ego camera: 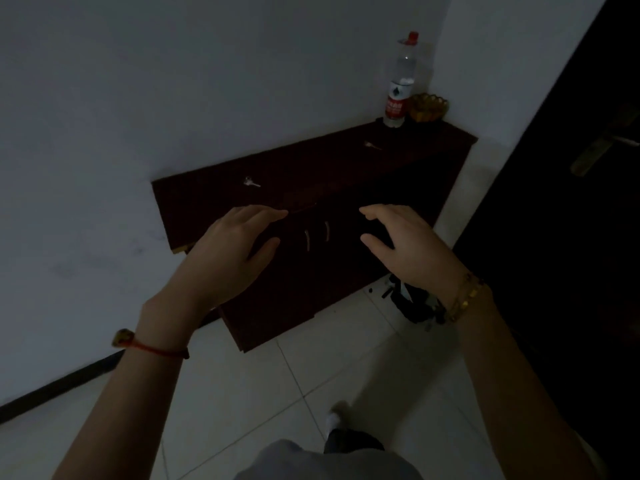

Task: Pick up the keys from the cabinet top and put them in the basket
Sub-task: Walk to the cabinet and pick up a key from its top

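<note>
A dark wooden cabinet [329,168] stands against the white wall in a dim room. On its top lies a silver key [250,182] towards the left, and a brass-coloured key [372,145] further right. A small yellow basket [428,107] sits at the top's far right corner. My left hand [230,252] and my right hand [405,245] hover in front of the cabinet's front edge, fingers spread, both holding nothing. Neither hand touches a key.
A clear water bottle [398,88] with a red cap and red label stands just left of the basket. A dark door with a handle [595,150] is on the right. A black object [412,303] lies on the pale tiled floor by the cabinet.
</note>
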`<state>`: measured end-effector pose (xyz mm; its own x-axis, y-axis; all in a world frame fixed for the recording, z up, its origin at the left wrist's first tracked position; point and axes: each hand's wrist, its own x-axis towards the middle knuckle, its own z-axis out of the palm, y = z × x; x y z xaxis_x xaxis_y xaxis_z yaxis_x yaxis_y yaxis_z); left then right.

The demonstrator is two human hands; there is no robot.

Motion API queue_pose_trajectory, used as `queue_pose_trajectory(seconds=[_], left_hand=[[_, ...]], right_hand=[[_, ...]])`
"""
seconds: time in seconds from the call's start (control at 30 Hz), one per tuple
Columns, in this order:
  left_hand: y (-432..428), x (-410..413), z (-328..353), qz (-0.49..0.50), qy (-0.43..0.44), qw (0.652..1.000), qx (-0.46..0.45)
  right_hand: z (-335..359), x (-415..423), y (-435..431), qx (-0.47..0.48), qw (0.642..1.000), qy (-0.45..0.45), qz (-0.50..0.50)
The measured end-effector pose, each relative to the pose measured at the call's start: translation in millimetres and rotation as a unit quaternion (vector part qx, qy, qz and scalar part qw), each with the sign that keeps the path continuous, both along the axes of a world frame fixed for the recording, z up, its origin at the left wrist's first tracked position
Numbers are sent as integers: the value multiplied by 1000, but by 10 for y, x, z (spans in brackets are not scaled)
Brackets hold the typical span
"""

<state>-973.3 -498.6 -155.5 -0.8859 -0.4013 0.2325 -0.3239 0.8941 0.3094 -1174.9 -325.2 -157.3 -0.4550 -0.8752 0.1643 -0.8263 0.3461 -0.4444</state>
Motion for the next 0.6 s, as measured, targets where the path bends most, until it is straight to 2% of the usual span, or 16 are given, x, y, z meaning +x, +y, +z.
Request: queue_pose_trajectory(seconds=[0.3,0.6], left_hand=[[-472,-713,-6,92,9,996,9],[-1072,-906,-144,159,8,987,23]], right_hand=[[74,-991,-824,8,997,15,79],[-84,-1358,-1652,21,990,6,139]])
